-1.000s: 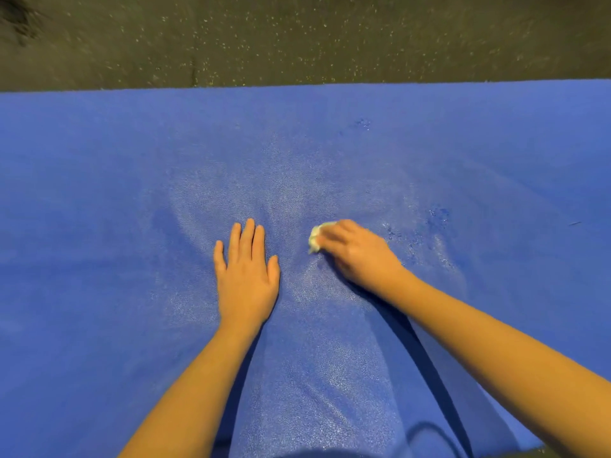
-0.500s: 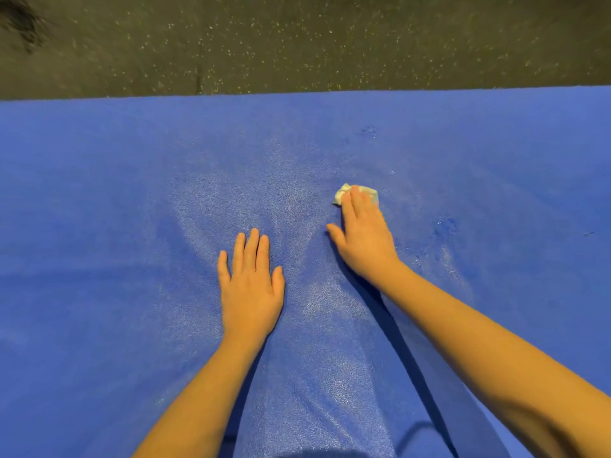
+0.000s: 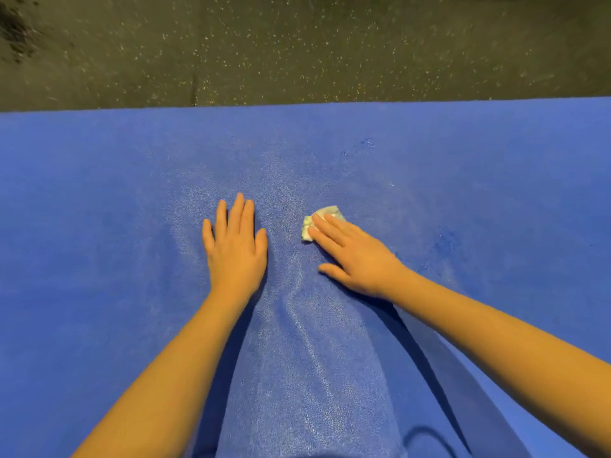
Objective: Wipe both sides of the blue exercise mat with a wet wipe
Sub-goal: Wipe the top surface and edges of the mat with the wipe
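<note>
The blue exercise mat (image 3: pixel 99 226) lies flat and fills most of the view, with a damp sheen down its middle. My left hand (image 3: pixel 235 246) rests palm down on the mat, fingers straight and together. To its right, my right hand (image 3: pixel 355 256) presses a small crumpled white wet wipe (image 3: pixel 319 219) onto the mat with straight fingers. Only the far and left edges of the wipe show past my fingertips.
Dark speckled floor (image 3: pixel 297 44) runs beyond the mat's far edge. A darker wet patch (image 3: pixel 446 241) marks the mat to the right of my right hand. A thin dark cord loop (image 3: pixel 426 434) shows at the bottom right.
My right hand swept the wipe away from me to the right, then back nearer and leftward. My left hand stayed flat in place.
</note>
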A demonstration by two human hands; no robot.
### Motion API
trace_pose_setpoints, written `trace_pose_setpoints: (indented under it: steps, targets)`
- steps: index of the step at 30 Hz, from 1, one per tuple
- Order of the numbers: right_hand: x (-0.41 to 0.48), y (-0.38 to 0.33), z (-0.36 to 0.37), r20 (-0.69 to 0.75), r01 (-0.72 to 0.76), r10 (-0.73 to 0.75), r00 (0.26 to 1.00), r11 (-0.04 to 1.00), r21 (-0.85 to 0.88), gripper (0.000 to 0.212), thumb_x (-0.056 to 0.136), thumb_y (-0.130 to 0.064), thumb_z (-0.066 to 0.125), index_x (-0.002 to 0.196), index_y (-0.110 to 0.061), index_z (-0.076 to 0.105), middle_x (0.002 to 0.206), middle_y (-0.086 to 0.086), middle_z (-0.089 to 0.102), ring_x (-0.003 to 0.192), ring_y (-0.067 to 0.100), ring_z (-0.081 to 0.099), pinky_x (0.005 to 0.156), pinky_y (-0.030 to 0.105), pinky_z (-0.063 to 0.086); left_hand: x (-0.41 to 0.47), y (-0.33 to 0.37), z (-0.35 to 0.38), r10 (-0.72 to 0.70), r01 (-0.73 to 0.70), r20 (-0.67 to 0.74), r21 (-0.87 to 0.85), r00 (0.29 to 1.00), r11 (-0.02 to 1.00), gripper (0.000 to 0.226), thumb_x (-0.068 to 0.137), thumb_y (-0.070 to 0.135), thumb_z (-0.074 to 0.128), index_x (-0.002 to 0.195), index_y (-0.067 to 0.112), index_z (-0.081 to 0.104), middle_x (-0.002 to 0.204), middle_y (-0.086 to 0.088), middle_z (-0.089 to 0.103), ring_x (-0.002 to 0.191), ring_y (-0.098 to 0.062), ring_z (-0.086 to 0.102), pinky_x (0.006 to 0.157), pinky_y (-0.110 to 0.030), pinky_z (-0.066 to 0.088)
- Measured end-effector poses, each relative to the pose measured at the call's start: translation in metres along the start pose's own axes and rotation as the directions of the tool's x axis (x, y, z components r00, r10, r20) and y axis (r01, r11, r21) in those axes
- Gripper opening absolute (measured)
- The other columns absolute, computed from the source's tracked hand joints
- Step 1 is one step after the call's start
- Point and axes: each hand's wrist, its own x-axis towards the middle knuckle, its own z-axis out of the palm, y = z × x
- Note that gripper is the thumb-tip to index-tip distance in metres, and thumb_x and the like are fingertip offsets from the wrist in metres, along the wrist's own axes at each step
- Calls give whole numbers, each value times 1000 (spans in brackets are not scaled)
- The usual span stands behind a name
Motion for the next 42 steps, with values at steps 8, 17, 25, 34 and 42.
trace_pose_setpoints:
  steps: [8,17,25,34,42]
  targets:
    - [42,7,-4,-81,-285,294,952,953,102,61,90,-46,41,134,-4,41,145,16,34,134,36,28,112,51,25,7,-6,14,7,-4,-30,95,1000,995,60,96,41,23,148,14,38,157,-3,31,146,-27,23,117,-51,14]
    - [62,33,-14,-132,-362,375,917,925,114,63,86,-49,28,130,-6,42,140,12,38,128,32,35,105,47,33,8,-6,15,10,-4,-56,105,998,994,59,95,40,25,145,13,43,154,-3,37,144,-28,28,116,-51,17]
    - [53,54,-14,-96,-97,95,991,995,-18,57,92,-43,30,137,-9,42,146,10,38,134,30,36,105,46,35,26,-3,7,32,-29,-187,18,982,999,44,87,31,39,115,8,63,126,-9,61,118,-36,52,97,-50,35]
    - [67,53,-18,-80,-52,48,996,998,-38,62,92,-46,31,140,-8,39,150,11,34,136,29,32,112,42,27,63,16,26,-43,52,-161,55,986,997,58,94,36,23,142,11,46,151,-6,41,142,-31,32,115,-53,21]
    - [110,58,-15,-129,-155,163,978,986,69,62,90,-49,36,132,-4,42,142,14,37,131,32,32,110,46,27,62,16,26,-45,54,-199,43,979,998,55,94,34,29,140,11,49,149,-5,44,141,-30,34,115,-52,21]
